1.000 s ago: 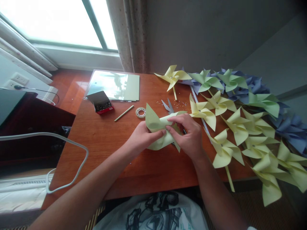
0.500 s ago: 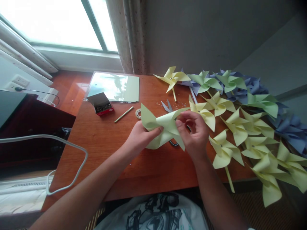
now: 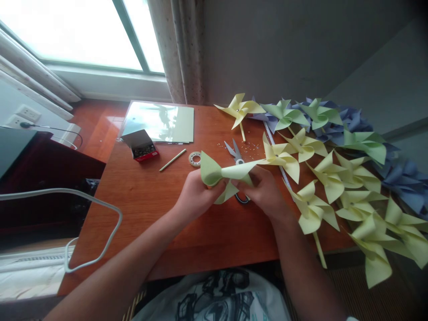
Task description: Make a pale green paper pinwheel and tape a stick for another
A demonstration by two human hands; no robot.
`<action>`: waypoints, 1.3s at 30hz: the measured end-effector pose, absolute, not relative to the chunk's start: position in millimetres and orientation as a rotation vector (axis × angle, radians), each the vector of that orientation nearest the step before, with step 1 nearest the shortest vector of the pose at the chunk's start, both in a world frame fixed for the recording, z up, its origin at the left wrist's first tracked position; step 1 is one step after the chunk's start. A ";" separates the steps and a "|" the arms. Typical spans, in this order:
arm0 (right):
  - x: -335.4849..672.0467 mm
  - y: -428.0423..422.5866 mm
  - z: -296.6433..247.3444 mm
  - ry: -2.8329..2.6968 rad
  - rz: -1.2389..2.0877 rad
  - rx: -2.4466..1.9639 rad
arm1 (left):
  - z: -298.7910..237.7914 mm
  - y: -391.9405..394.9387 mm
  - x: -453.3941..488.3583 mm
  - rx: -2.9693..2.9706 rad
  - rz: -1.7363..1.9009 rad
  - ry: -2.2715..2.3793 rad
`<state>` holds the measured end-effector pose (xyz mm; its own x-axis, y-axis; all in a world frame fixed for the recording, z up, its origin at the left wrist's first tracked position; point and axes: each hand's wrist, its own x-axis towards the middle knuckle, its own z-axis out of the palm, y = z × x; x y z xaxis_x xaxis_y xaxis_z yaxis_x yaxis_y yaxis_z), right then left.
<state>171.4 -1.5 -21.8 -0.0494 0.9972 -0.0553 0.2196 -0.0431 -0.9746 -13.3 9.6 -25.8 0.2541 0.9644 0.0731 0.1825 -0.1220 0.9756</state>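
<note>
A pale yellow folded paper pinwheel head (image 3: 224, 173) is held above the wooden table (image 3: 143, 196) between both hands. My left hand (image 3: 195, 198) grips its left side with the fingers closed under the paper. My right hand (image 3: 264, 191) pinches its right side from below. Grey scissors (image 3: 236, 154) lie on the table just behind the paper.
Many finished yellow, green and blue pinwheels (image 3: 334, 174) cover the table's right side. A roll of tape (image 3: 195, 158), a thin stick (image 3: 172, 159), a red box of pins (image 3: 142, 147) and a stack of paper sheets (image 3: 160, 121) lie at the back left. A white cable (image 3: 100, 209) loops at left.
The paper has been tilted up and folded tighter. My right hand went from pinching above the paper's centre to gripping it from underneath, close to my left hand.
</note>
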 end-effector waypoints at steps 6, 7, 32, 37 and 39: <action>170.4 -2.8 -24.9 -1.415 1.047 -1.457 | -27.3 9.0 -12.2 1.548 0.988 1.150; 170.1 -3.0 -25.1 -1.430 1.026 -1.469 | -27.6 9.3 -12.3 1.534 0.984 1.153; 168.3 -4.2 -19.2 -1.496 0.917 -1.486 | -23.5 9.6 -11.6 1.312 0.932 1.113; 167.7 -4.3 -19.4 -1.495 0.945 -1.500 | -24.1 8.9 -11.0 1.286 0.933 1.144; 167.9 -4.3 -18.4 -1.483 0.957 -1.503 | -23.9 8.5 -11.0 1.282 0.927 1.147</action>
<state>167.9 -4.3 -18.4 0.0270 0.9994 0.0196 0.3941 0.0074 -0.9191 -11.0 8.5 -23.9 0.2173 0.9691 -0.1168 0.0894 0.0994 0.9910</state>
